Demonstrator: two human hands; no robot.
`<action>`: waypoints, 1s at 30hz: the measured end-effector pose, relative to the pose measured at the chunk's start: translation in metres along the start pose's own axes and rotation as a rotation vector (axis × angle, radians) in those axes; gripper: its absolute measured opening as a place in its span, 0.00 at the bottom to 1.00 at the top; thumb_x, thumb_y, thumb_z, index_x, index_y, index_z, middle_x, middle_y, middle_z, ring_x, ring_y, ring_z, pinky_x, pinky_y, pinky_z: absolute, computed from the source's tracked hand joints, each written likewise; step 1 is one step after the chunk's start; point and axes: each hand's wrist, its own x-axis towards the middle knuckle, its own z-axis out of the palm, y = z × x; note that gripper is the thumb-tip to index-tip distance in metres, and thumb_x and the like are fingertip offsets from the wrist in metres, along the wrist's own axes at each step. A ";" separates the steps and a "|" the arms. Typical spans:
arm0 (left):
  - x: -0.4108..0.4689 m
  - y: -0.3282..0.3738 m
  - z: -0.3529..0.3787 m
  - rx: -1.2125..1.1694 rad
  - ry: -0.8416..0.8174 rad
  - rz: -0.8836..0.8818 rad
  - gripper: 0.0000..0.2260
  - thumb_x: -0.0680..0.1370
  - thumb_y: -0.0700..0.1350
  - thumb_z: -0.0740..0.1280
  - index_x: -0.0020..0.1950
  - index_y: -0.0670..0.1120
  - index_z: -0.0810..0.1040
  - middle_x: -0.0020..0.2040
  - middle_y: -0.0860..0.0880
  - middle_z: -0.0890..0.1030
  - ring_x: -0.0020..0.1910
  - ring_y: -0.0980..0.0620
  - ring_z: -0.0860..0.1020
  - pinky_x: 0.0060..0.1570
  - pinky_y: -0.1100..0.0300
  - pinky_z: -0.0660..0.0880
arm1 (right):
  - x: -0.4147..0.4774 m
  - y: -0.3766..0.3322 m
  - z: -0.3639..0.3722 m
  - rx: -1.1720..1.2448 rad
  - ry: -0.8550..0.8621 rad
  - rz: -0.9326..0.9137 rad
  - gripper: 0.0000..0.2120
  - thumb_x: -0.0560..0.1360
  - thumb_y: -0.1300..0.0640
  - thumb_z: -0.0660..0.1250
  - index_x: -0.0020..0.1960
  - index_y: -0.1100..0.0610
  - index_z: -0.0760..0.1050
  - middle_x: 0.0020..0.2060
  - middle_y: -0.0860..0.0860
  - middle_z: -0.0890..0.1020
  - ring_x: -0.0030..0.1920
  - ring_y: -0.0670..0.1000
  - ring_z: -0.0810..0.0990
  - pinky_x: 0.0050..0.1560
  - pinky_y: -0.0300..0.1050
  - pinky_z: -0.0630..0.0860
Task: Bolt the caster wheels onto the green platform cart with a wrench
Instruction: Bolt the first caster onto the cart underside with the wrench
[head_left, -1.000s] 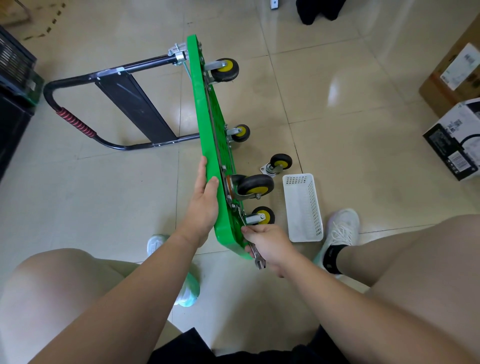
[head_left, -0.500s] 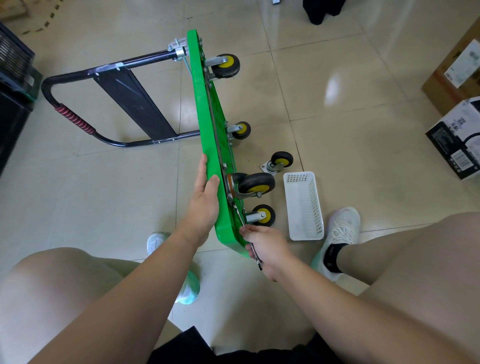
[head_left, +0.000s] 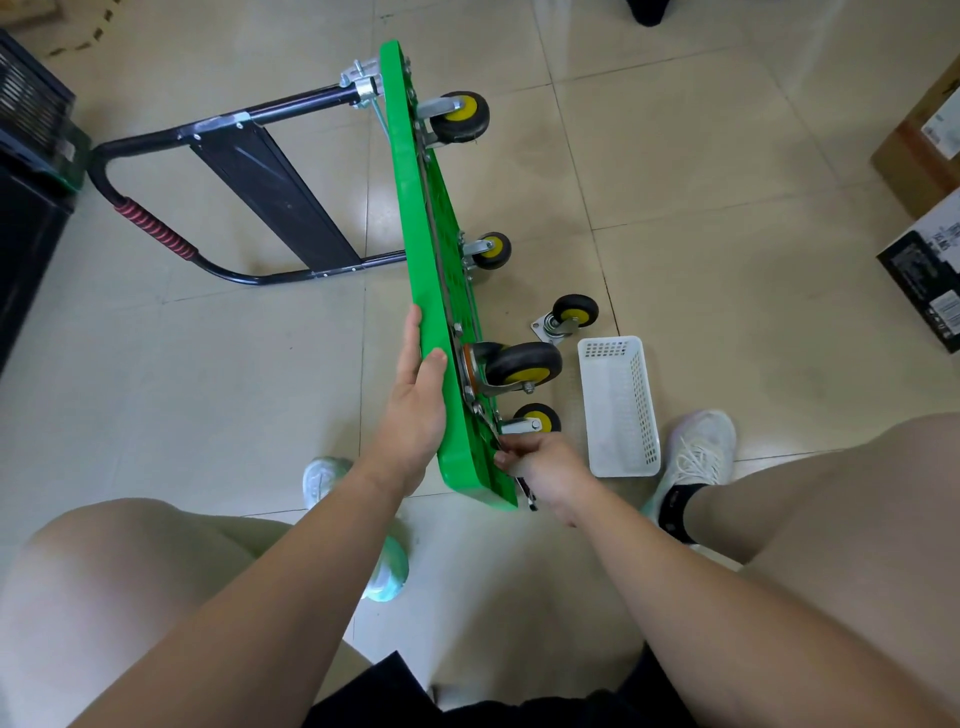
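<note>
The right hand (head_left: 543, 462) gripped the wrench (head_left: 487, 426), seemingly on a bolt at six o'clock of the caster (head_left: 524, 364); the flat left hand (head_left: 415, 410) braced the cart (head_left: 415, 208). Next: a firm turn.

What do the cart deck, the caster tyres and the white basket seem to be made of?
Cart deck: glossy green moulded plastic, judging by its sheen and gridded underside. Caster tyres: matte black, probably rubber, on yellow hubs that look plastic; brackets are bright metal. White basket: thin plastic, perforated walls.
</note>
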 end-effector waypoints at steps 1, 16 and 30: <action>0.000 0.000 0.000 0.001 -0.004 0.000 0.23 0.83 0.55 0.54 0.67 0.85 0.57 0.74 0.60 0.74 0.68 0.52 0.77 0.70 0.43 0.73 | 0.003 0.000 0.000 -0.023 0.005 -0.018 0.18 0.74 0.64 0.73 0.64 0.59 0.79 0.56 0.52 0.84 0.58 0.53 0.81 0.69 0.53 0.73; 0.002 0.000 0.000 0.001 0.004 -0.016 0.23 0.81 0.57 0.55 0.65 0.87 0.58 0.72 0.59 0.76 0.66 0.45 0.80 0.65 0.38 0.77 | 0.008 0.001 -0.014 -0.194 0.038 -0.081 0.16 0.73 0.65 0.74 0.61 0.60 0.82 0.55 0.53 0.85 0.57 0.51 0.80 0.56 0.39 0.72; 0.001 0.000 0.001 0.022 0.006 -0.018 0.22 0.80 0.58 0.54 0.67 0.85 0.59 0.72 0.58 0.76 0.67 0.49 0.79 0.66 0.41 0.76 | -0.036 -0.005 -0.003 -0.084 -0.084 -0.090 0.11 0.77 0.58 0.72 0.58 0.57 0.83 0.47 0.57 0.86 0.42 0.55 0.83 0.51 0.58 0.83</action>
